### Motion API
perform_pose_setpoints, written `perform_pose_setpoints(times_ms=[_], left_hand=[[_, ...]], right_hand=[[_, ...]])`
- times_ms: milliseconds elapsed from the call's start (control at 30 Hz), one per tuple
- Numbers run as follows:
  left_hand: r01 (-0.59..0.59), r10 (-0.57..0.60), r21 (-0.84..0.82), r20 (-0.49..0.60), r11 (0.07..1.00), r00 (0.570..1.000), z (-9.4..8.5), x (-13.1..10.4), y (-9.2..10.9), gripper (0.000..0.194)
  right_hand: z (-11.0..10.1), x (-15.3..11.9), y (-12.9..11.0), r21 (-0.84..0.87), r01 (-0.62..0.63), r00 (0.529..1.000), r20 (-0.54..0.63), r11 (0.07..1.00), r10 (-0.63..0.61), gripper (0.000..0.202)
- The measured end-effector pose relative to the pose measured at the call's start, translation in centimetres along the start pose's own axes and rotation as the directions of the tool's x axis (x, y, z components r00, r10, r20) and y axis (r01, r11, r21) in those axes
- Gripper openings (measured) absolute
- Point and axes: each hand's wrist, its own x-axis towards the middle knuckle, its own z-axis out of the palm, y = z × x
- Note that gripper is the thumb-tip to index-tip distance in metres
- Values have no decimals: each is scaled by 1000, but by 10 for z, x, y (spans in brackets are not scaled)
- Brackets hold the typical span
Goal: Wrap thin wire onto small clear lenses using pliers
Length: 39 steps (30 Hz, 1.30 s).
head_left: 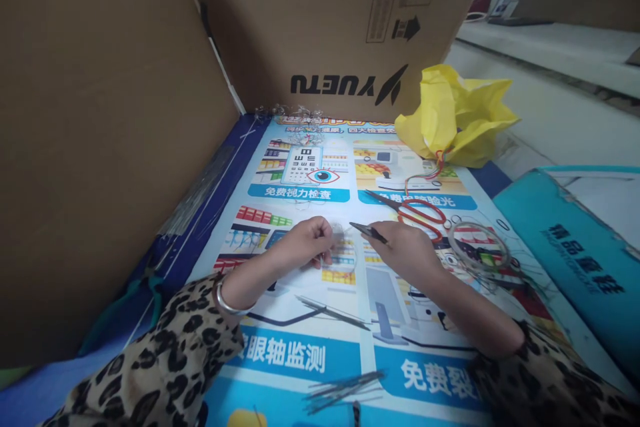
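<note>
My left hand (pixel 310 242) is closed in a pinch at the middle of the printed sheet (pixel 280 267), holding a small clear beaded wire piece (pixel 343 240) whose details are blurred. To its right, my right hand (pixel 403 247) is wrapped round dark pointed pliers (pixel 367 231), their tip aimed left, close to the wire piece. Red-handled scissors (pixel 423 211) lie just behind my right hand. Thin dark wires (pixel 333 312) rest in front of my hands, and another bundle (pixel 345 390) lies nearer the front edge.
Brown cardboard (pixel 310 27) stands at the back and left. A yellow bag (pixel 450 113) is at the back right, a wire coil (pixel 477 245) and teal box (pixel 585 260) on the right. Teal-handled pliers (pixel 133 297) and more wires (pixel 193 197) lie left.
</note>
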Motion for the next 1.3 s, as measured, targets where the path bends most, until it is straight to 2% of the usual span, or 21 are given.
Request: perform_pose_setpoints(times_ms=[200, 333, 500, 633, 800, 1000, 1300], left_hand=[[18, -23, -236, -17, 972, 1000, 6, -1, 1, 13], [42, -49, -269, -19, 962, 999, 9, -3, 2, 15], [-17, 19, -348, 3, 937, 1000, 9, -2, -4, 16], [-17, 28, -438, 19, 899, 999, 8, -2, -5, 21], [1, 16, -416, 38, 909, 999, 9, -2, -6, 21], [1, 7, -341, 22, 940, 1000, 13, -2, -7, 19], [10, -8, -278, 10, 961, 1000, 15, -1, -6, 14]], right_hand=[[6, -1, 10, -30, 6, 986, -166, 1000, -11, 24], [9, -2, 11, -55, 26, 980, -196, 998, -36, 22], [15, -2, 11, -53, 58, 968, -241, 997, -69, 23], [20, -2, 14, -12, 77, 952, -298, 997, -77, 24], [21, -2, 15, 12, 103, 936, -341, 995, -93, 25], [19, -3, 13, -48, 152, 914, -374, 987, -159, 24], [17, -4, 12, -158, 140, 918, -350, 978, -188, 27]])
